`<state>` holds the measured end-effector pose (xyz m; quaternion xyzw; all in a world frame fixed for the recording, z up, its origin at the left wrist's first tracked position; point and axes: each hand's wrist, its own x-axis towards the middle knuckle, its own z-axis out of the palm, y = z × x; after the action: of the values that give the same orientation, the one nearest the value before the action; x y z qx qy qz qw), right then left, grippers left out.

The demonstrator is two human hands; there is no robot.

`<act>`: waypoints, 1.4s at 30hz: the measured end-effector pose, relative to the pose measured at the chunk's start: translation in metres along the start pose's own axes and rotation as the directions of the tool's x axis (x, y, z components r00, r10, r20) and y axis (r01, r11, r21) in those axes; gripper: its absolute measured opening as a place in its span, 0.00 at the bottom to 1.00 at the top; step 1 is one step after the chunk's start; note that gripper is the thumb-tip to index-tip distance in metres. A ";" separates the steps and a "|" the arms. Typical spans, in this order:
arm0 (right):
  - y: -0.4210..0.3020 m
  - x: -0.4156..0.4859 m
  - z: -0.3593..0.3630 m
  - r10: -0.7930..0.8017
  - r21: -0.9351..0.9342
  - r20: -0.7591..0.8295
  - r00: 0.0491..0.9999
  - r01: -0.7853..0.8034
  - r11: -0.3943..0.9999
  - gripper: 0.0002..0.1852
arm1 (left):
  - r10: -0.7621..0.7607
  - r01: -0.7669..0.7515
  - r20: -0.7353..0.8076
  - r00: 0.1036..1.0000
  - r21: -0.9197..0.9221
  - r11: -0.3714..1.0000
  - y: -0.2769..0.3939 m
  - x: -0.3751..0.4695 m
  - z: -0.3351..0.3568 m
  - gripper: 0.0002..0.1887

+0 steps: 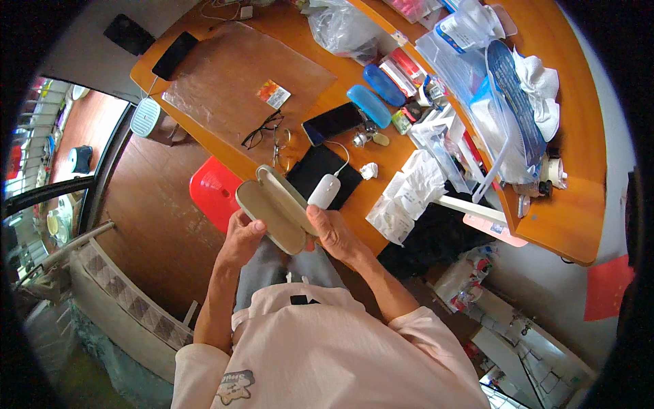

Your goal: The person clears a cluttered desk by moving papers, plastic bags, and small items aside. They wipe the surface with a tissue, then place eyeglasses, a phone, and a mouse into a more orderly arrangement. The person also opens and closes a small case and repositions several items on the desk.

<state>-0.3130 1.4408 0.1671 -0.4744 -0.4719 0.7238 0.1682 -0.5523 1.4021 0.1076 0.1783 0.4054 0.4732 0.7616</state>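
An opened eyeglass case (pixel 278 217) with a beige lining is held above my lap, and no glasses show inside it. My left hand (pixel 244 236) grips its left half, thumb over the rim. On the other half rests my right hand (pixel 334 235), its fingers partly hidden behind the case. Beyond the case, black-framed glasses (pixel 262 130) lie on the desk beside thin metal-framed glasses (pixel 281 148). A white computer mouse (pixel 324 191) with a cable sits on a black mouse pad (pixel 311 168), close to my right hand.
A smartphone (pixel 333 122), blue glasses cases (pixel 369 106), a crumpled tissue (pixel 369 171) and tissue sheets (pixel 409 197) lie on the wooden desk (pixel 393 158). A raised shelf (pixel 572 204) holds plastic packaging. A red stool (pixel 214 191) stands left of the desk.
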 end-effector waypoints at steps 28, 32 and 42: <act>0.050 0.180 0.002 -0.140 -0.431 -0.703 0.697 -0.262 0.863 0.20 | -0.112 0.102 -0.203 0.973 -0.057 0.993 0.032 -0.010 -0.103 0.44; 0.005 0.124 0.007 -0.125 -0.164 -0.560 0.819 0.038 0.986 0.12 | -0.138 0.133 -0.110 0.984 -0.047 0.990 0.035 0.006 -0.103 0.44; -0.090 0.027 0.020 -0.295 -0.197 -0.002 0.955 0.289 0.937 0.08 | -0.002 0.007 0.044 0.999 -0.126 0.992 0.034 0.036 -0.057 0.41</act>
<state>-0.3611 1.4937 0.2310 -0.4243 -0.6028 0.6338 0.2341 -0.6085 1.4434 0.0787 0.1392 0.3583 0.4922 0.7810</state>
